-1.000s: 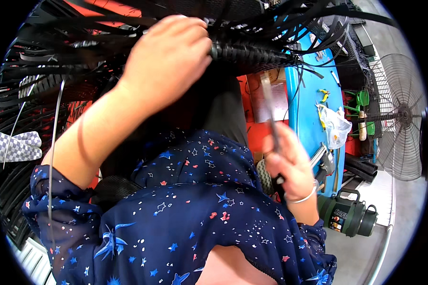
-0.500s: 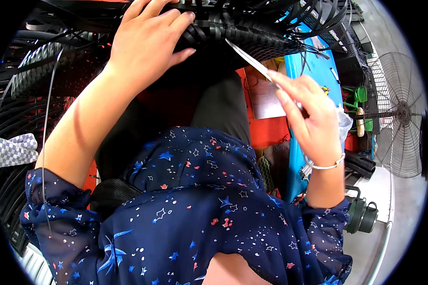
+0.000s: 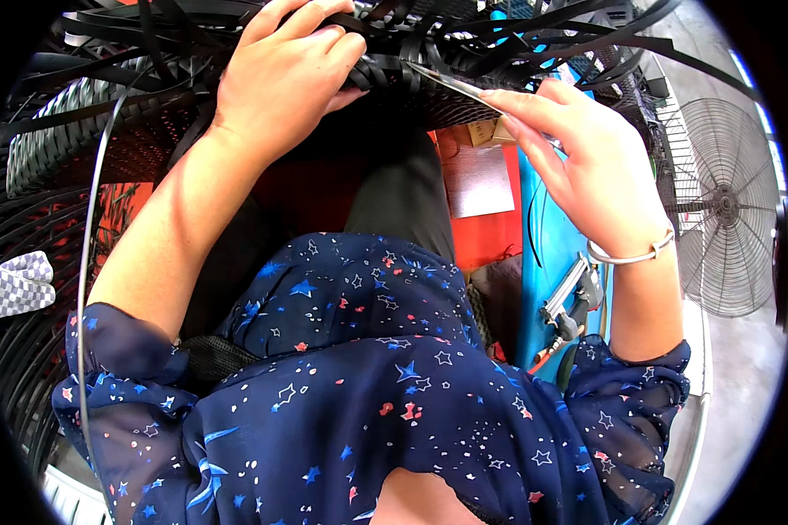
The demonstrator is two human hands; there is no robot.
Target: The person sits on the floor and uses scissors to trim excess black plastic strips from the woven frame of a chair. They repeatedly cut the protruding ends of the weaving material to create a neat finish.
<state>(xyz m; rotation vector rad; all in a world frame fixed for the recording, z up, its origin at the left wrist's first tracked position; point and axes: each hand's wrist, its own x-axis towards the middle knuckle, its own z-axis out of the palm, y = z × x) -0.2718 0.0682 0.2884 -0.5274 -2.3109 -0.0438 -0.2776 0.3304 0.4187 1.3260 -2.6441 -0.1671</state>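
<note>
Black flat strips are woven into a thick edge on a piece of wickerwork at the top of the head view. My left hand is closed over this edge, fingers bent around it, with the thumb underneath. What lies under its fingers is hidden. A slim, pointed metal tool is pinched in my right hand. Its tip meets the weave just right of my left hand; whether it is inserted between strips I cannot tell. Loose strip ends fan out above and to the right.
A blue surface at the right bears a metal hand tool with a hose. Beyond it stands a wire-caged fan. A brown board lies on red. More wickerwork and a checkered cloth are at the left.
The tool in my right hand has come up and left to the woven edge. My left hand keeps its grip, shifted slightly. The loose strips have swung, several reaching farther right.
</note>
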